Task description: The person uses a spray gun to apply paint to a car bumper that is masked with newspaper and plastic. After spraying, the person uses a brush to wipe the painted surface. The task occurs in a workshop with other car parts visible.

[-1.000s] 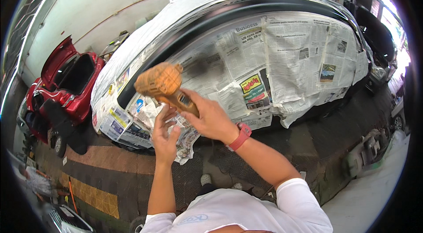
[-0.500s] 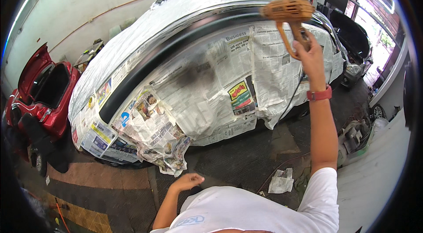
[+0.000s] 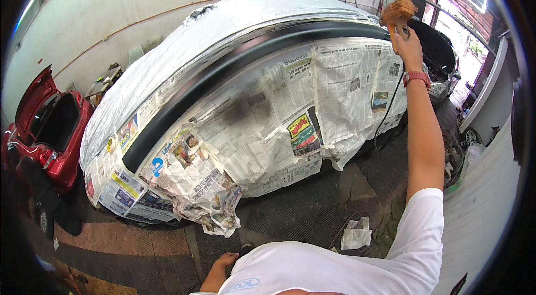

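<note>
With my right arm stretched far out, my right hand (image 3: pixel 409 50) grips the handle of an orange-brown heat gun (image 3: pixel 398 11). It is held up near the far right end of a bare, dark glossy strip (image 3: pixel 240 48) of car body. A dark cord (image 3: pixel 389 106) hangs down below my hand. Around the strip the car is masked with taped newspaper sheets (image 3: pixel 346 83) below and a silvery-white cover (image 3: pixel 223 24) above. A blackish smudge darkens the paper near the middle. My left hand (image 3: pixel 226 260) is low beside my white shirt, fingers loosely curled, with nothing seen in it.
A red car (image 3: pixel 67 144) with its rear lid raised stands at the left. Behind the masked car's right end is another car (image 3: pixel 438 52) with a raised hood. A paper scrap (image 3: pixel 356 233) lies on the dark floor mats, and a pale wall (image 3: pixel 480 211) runs along the right.
My right hand has carried the heat gun to the right, away from me along the dark strip, and the gun has turned. My left hand has dropped lower, closer to my body.
</note>
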`<state>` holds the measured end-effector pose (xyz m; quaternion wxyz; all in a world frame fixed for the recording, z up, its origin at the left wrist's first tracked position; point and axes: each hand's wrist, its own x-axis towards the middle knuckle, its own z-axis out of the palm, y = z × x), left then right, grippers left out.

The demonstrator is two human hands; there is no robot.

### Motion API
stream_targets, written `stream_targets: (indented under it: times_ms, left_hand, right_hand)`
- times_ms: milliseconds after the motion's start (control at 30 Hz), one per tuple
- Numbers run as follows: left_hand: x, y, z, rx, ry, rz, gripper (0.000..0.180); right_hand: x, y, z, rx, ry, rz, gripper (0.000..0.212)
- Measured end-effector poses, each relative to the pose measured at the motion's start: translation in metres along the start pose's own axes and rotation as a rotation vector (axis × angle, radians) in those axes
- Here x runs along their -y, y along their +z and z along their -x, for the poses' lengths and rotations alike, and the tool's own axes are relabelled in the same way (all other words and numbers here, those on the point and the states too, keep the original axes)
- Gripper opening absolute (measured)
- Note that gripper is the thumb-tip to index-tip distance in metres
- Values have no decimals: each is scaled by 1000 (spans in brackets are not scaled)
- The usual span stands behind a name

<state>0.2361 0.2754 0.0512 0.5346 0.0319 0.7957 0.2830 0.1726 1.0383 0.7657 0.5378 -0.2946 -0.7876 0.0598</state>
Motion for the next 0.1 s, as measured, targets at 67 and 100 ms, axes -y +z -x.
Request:
stream_targets:
  times_ms: [67,100]
  left_hand:
    - [7,2,13,-72,-74,174,62]
    - [21,2,13,-80,-124,315,62]
  right_hand:
    - [8,11,-12,18,-75,0,62]
    - [18,22,-11,29,-79,-27,62]
